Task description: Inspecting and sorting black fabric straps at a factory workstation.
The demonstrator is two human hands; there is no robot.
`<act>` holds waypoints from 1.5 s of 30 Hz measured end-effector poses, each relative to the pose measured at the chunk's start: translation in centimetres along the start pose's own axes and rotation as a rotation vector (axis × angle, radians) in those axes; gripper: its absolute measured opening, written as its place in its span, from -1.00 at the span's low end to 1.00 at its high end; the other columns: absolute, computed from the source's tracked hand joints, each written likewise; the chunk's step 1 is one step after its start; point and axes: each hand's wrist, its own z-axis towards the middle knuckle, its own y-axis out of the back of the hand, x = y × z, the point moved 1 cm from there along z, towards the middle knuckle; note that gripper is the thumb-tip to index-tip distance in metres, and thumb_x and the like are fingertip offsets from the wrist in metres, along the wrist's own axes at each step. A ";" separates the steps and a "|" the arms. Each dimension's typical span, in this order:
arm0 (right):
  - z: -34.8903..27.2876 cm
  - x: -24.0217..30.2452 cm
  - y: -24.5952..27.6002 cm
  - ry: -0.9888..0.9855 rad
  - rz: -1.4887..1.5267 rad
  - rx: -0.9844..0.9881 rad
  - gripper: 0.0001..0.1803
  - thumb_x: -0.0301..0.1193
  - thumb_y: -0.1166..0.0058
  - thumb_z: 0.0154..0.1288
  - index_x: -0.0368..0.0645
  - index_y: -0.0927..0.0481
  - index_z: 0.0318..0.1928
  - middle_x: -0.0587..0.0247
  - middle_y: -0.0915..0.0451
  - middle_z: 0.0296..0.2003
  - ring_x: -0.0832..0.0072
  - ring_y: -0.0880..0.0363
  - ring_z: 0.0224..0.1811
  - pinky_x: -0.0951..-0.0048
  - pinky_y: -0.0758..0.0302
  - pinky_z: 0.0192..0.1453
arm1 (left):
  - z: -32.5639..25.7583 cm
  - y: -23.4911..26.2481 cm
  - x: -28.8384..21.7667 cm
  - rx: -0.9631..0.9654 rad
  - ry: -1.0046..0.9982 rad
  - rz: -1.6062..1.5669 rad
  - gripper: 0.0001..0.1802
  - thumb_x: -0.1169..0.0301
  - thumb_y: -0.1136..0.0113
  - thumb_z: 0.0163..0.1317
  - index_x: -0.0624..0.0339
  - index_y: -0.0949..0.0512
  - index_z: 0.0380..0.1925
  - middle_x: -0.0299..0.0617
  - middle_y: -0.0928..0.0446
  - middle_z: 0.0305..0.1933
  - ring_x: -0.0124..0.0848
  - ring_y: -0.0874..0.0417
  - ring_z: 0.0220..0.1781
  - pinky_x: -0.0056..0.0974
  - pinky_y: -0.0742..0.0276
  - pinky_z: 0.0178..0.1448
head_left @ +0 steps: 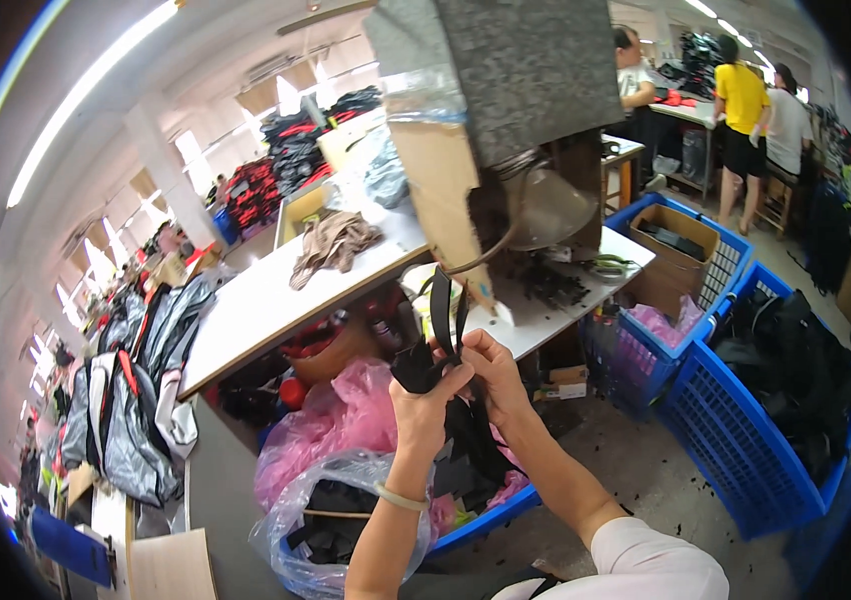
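Observation:
Both my hands are raised over a basket, in front of the white worktable. A length of black webbing strap [443, 312] stands up from my fingers in a narrow loop, and more black material bunches and hangs below. My left hand [420, 408] is closed round the bunched part, thumb pointing to the right. My right hand [495, 372] pinches the strap close beside the left thumb. Just beyond my hands is the table's front edge, below a cardboard and grey boxed hood [536, 80]. The strap's lower end is partly hidden by my hands.
Below my hands, a blue basket [491, 522] holds pink and clear plastic bags and black pieces. Black scraps and green-handled scissors [608, 267] lie on the table [236, 335]. A brown cloth [338, 246] lies left. Blue crates [736, 440] stand right; several people work beyond.

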 end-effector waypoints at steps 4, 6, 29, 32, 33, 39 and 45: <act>-1.0 2.9 1.2 0.106 -0.017 -0.022 -0.88 -0.40 -0.05 0.29 -0.12 -0.41 -0.24 0.15 -0.60 -0.20 0.63 -0.54 -0.42 0.71 -0.41 -0.53 | 0.0 -3.1 1.2 0.074 -0.041 0.076 -0.46 0.63 -0.34 -0.13 0.29 -0.50 -0.03 -0.38 -0.50 -0.39 -0.60 -0.46 -0.52 -0.49 -0.39 -0.45; -1.6 4.2 1.6 0.142 0.015 -0.017 -0.88 -0.39 -0.05 0.29 -0.12 -0.41 -0.24 0.14 -0.59 -0.17 0.62 -0.54 -0.40 0.68 -0.43 -0.50 | -0.1 -4.2 1.5 0.121 -0.084 0.084 -0.57 0.63 -0.30 -0.07 0.35 -0.51 -0.10 -0.30 -0.54 -0.40 -0.57 -0.50 -0.50 -0.48 -0.41 -0.43; -1.2 1.2 -0.6 0.355 0.156 -0.231 -0.87 -0.52 -0.14 0.22 -0.18 -0.42 -0.36 0.33 -0.53 -0.38 0.64 -0.52 -0.38 0.67 -0.45 -0.25 | 0.0 -0.6 3.6 -0.144 -0.072 0.021 -0.63 0.69 -0.22 -0.12 0.31 -0.53 -0.20 -0.31 -0.53 -0.39 -0.56 -0.50 -0.44 -0.49 -0.38 -0.39; -2.1 -0.2 -0.9 0.224 0.021 -0.249 -0.88 -0.55 -0.14 0.20 -0.19 -0.43 -0.37 0.34 -0.53 -0.35 0.70 -0.46 -0.34 0.68 -0.40 -0.20 | 0.8 0.5 3.0 -0.228 -0.098 -0.071 -0.68 0.71 -0.12 -0.13 0.28 -0.56 -0.27 -0.29 -0.55 -0.37 -0.52 -0.54 -0.39 -0.46 -0.45 -0.30; -2.5 -0.9 -0.5 0.186 -0.045 -0.256 -0.88 -0.56 -0.15 0.18 -0.19 -0.44 -0.36 0.35 -0.53 -0.33 0.71 -0.46 -0.33 0.67 -0.40 -0.18 | 1.2 1.1 3.0 -0.233 -0.121 -0.098 -0.68 0.70 -0.09 -0.11 0.32 -0.53 -0.26 -0.24 -0.55 -0.33 -0.45 -0.57 -0.35 -0.40 -0.50 -0.23; -4.2 -1.7 1.1 0.079 -0.320 -0.282 -0.85 -0.55 -0.21 0.12 -0.17 -0.47 -0.40 0.40 -0.50 -0.35 0.72 -0.42 -0.33 0.65 -0.35 -0.16 | 1.7 2.2 1.8 -0.209 -0.130 -0.138 -0.71 0.69 -0.12 -0.08 0.28 -0.54 -0.27 -0.23 -0.57 -0.35 -0.45 -0.58 -0.37 -0.41 -0.50 -0.24; -4.2 -0.5 -0.2 0.094 -0.295 -0.238 -0.82 -0.59 -0.25 0.03 -0.18 -0.47 -0.48 0.39 -0.47 -0.38 0.70 -0.38 -0.35 0.65 -0.31 -0.18 | 1.5 3.1 1.8 -0.205 -0.121 -0.184 -0.72 0.70 -0.13 -0.07 0.28 -0.53 -0.28 -0.24 -0.56 -0.37 -0.47 -0.57 -0.39 -0.42 -0.49 -0.27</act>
